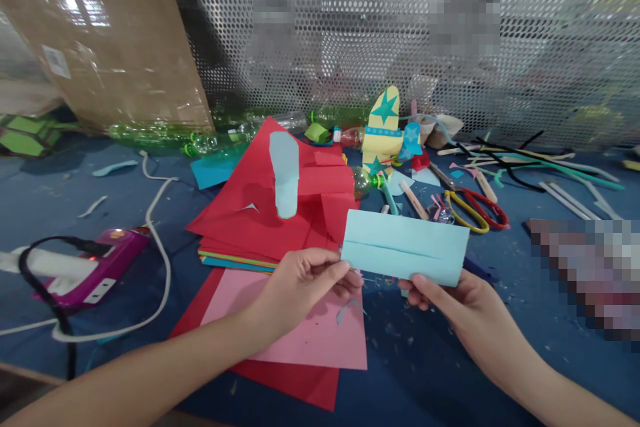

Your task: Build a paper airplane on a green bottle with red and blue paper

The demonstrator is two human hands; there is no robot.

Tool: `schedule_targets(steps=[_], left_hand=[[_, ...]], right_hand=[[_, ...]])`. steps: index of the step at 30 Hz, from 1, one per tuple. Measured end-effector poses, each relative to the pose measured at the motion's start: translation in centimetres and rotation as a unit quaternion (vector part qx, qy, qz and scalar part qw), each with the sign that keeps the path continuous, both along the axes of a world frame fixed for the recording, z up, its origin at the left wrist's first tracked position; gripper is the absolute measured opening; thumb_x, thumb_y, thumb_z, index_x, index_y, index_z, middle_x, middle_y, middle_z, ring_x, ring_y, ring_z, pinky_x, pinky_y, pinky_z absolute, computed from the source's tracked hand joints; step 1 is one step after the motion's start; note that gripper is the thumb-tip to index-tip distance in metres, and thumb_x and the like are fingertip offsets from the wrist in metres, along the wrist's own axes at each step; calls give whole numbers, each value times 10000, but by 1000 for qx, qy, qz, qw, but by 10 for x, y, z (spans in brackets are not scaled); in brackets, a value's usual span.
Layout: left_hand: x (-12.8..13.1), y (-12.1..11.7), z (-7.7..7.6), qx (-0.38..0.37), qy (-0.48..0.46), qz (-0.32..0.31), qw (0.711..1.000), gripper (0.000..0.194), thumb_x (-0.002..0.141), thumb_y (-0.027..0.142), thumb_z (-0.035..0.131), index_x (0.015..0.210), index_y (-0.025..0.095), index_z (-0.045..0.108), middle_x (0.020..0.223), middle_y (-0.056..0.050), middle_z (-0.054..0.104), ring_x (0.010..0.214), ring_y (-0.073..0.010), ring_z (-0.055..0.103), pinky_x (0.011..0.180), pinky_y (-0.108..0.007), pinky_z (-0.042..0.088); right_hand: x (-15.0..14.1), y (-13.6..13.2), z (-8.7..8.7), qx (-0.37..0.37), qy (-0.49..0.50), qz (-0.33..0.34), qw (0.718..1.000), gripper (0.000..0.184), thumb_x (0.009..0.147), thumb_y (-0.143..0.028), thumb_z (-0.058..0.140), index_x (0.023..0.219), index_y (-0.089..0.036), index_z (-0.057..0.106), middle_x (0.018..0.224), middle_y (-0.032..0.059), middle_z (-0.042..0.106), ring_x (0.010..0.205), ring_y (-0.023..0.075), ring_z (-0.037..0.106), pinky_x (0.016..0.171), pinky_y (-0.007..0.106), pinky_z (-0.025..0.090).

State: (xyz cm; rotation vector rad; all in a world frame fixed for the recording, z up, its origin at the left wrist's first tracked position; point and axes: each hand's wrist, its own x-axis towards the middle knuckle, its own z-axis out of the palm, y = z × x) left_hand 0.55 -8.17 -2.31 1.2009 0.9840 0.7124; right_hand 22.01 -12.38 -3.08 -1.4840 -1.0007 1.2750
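The light blue paper [407,240] is held above the table [425,380], its near-left corner gripped between thumb and fingers of the left hand [320,277], its near edge pinched toward the right end by the right hand [467,300]. Completed on this piece: a straight-edged rectangular outline and one lengthwise line; whether crease or cut cannot be determined. No curved profile or decoration is visible on it. Cut to shape: the blue cut-out [287,173] on the red sheets [235,213] and the yellow cut-out [375,147], which carries blue stars [385,107]. The scissors [463,192] lie unheld beyond the paper.
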Motion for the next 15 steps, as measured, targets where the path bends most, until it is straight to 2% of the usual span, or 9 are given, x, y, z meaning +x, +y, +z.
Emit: schedule_targets(steps=[9,15], left_hand=[[-2,-3,-6,-79,-112,-12,991,252,848,312,562,809,106,703,886,-125,750,804,-219,707,763,-339,554],[-1,-3,-3,-76,-110,-10,991,296,845,359,577,778,95,695,858,-136,749,783,-221,711,748,-334,561]], right_hand=[[4,1,-5,7,-36,21,999,321,640,-509,756,662,-194,698,623,47,715,572,188,636,560,290,541],[8,-1,-11,14,-43,28,999,289,670,-490,751,663,-204,710,609,27,712,571,159,627,560,239,518]])
